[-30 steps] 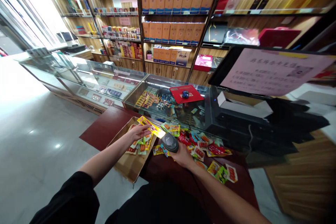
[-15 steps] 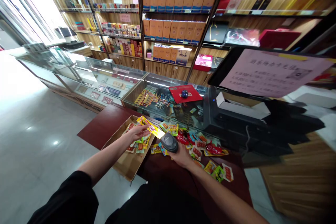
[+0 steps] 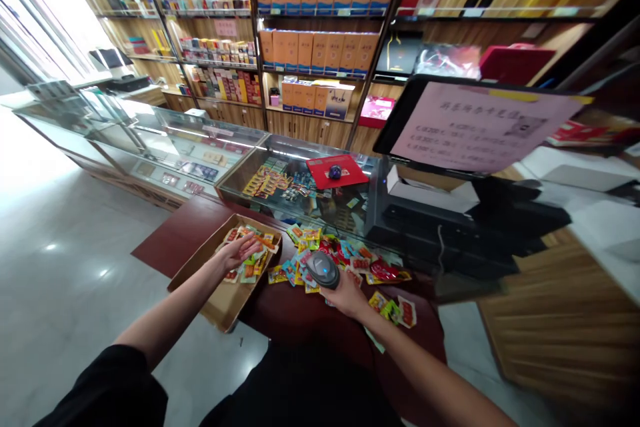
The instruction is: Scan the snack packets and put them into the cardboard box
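Over the cardboard box (image 3: 225, 303), my left hand (image 3: 240, 251) has its fingers spread, with no packet in its grasp. Small snack packets (image 3: 249, 272) lie in the box beneath it. My right hand (image 3: 346, 293) is wrapped round the handle of a dark grey handheld scanner (image 3: 323, 269), which shows a small blue light. Under and around the scanner, a pile of colourful packets (image 3: 360, 263) covers part of the dark red tabletop (image 3: 295, 327). The underside of the scanner's grip is hidden by my fingers.
Behind the table stands a glass display counter (image 3: 240, 170) with a red mat (image 3: 317, 173) and a mouse (image 3: 335, 172) on it. A monitor (image 3: 470, 123) bearing a pink paper and a white open box (image 3: 430, 191) are at the right. Shelves line the wall.
The long yellow packet has left my left hand, whose fingers have opened over the box. The bright light on the packet is gone. The view has shifted slightly to the right.
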The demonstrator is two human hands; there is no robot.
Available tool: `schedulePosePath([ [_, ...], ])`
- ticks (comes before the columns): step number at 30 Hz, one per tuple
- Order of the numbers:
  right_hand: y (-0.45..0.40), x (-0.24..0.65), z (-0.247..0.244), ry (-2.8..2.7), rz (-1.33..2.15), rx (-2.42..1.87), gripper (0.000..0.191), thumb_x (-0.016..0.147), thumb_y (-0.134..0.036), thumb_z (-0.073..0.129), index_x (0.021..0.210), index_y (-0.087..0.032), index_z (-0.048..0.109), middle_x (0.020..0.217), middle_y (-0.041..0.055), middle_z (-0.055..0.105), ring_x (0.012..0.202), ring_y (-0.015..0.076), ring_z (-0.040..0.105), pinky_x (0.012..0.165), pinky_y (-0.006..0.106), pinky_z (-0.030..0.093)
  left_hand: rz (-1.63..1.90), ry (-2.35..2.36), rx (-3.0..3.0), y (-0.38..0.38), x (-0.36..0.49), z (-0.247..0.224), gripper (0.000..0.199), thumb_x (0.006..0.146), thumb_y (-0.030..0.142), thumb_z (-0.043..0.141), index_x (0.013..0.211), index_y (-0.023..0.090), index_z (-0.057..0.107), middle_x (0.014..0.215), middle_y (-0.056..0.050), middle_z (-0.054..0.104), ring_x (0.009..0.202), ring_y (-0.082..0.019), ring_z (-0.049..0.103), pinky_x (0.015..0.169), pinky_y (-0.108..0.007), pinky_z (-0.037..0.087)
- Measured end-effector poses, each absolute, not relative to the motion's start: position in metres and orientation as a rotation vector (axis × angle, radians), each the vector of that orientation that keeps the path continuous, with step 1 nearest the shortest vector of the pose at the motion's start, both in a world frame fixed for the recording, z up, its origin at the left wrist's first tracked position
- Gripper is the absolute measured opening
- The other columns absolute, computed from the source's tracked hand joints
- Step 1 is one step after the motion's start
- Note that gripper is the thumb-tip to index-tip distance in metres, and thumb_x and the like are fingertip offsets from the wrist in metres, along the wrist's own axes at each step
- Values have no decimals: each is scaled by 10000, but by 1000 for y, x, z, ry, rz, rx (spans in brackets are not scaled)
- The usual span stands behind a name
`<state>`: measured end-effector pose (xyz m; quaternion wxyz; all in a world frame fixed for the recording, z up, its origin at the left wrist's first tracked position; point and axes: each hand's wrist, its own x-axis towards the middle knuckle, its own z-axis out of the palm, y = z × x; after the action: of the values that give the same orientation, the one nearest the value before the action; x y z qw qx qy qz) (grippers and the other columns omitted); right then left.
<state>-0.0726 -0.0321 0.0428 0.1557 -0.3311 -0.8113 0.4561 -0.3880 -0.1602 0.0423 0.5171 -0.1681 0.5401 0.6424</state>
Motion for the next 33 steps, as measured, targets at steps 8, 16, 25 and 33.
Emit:
schedulePosePath([
  [8,1,27,34,-2212,1238,-1110,381,695,-325,703,1050,-189,685,991,92,748,927,286,699,779,360,547,1301,1385,-67,-84,-275,6,206,770,185,729,909,139,584,863,-87,696,740,-176,710,696,-278,591],
  [16,18,118,25,-2083,1165,-1356,292,697,-314,672,952,-176,704,912,94,753,881,279,707,725,321,538,768,1796,803,-10,-157,-56,152,706,184,734,843,177,668,892,-67,693,961,-227,654,838,-291,502],
  [25,15,160,-8,-1974,1182,-1533,274,687,-252,668,950,-184,704,889,84,756,869,271,710,713,296,523,150,1829,1783,28,-135,-88,458,748,66,594,1173,229,645,1220,-160,530,1234,-325,445,1078,-425,286],
  [33,26,162,-5,-1981,1190,-1524,293,698,-237,653,984,-197,702,937,82,752,911,270,704,750,301,519,387,1738,1414,38,-133,-79,112,669,128,723,763,183,694,958,-100,625,1145,-289,505,1050,-334,322],
])
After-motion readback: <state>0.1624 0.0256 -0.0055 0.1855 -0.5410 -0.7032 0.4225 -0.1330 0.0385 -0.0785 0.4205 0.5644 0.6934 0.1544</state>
